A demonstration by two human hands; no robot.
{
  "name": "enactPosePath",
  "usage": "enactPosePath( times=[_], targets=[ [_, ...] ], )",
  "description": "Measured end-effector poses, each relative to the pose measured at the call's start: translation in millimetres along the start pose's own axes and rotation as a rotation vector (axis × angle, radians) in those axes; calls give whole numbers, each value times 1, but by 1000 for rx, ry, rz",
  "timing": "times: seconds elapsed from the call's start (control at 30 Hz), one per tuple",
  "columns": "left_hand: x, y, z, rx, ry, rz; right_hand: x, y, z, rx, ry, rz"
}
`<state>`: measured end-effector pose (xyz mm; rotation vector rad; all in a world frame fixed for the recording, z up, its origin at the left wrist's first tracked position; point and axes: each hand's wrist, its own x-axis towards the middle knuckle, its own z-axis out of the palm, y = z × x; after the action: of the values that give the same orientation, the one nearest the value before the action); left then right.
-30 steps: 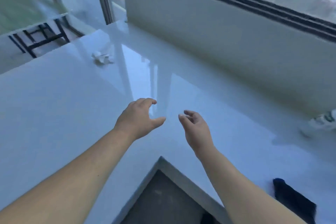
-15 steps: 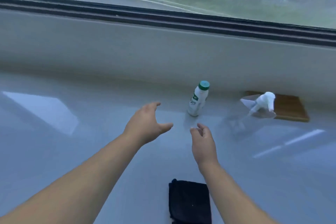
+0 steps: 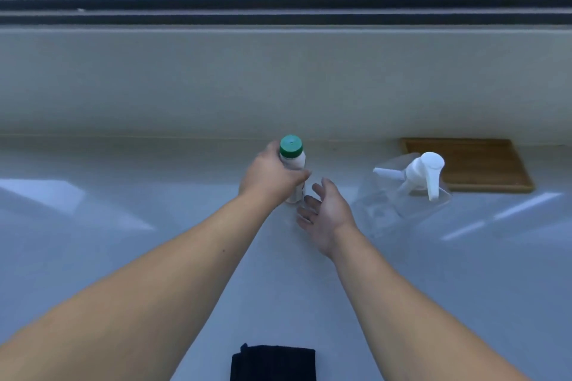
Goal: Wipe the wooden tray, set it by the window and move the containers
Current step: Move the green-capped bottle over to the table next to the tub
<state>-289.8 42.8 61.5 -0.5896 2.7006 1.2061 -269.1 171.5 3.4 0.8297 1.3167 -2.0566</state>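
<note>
The green-capped white bottle point(image 3: 292, 164) is gripped around its body by the left hand point(image 3: 269, 178), fingers wrapped over the far side and thumb across the front, so that it can be lifted from the bench point(image 3: 93, 257). It is seen standing upright, near the wall under the window point(image 3: 278, 3). It is a slim white plastic bottle with a ribbed green screw cap; its label is hidden by the hand. The right hand point(image 3: 328, 213) is held just beside its base, palm up and fingers loosely spread, gripping nothing, probably to steady or receive the bottle. To the right, a clear spray bottle point(image 3: 408, 192) with a white trigger head is standing apart from the first. Behind it, the wooden tray point(image 3: 483, 164) is laid flat against the wall below the window, so that step appears done and the containers are judged next. A dark folded cloth point(image 3: 272, 362) is left at the near edge.
</note>
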Motion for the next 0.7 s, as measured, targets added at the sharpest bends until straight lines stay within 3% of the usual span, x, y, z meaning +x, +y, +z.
enactPosePath(
  times=[0.4, 0.7],
  targets=[
    [-18, -33, -43, -26, 130, 30, -4, 20, 47, -27, -83, 42],
    [-89, -154, -168, -46, 321, -126, -62, 120, 172, -259, -236, 131]
  ],
)
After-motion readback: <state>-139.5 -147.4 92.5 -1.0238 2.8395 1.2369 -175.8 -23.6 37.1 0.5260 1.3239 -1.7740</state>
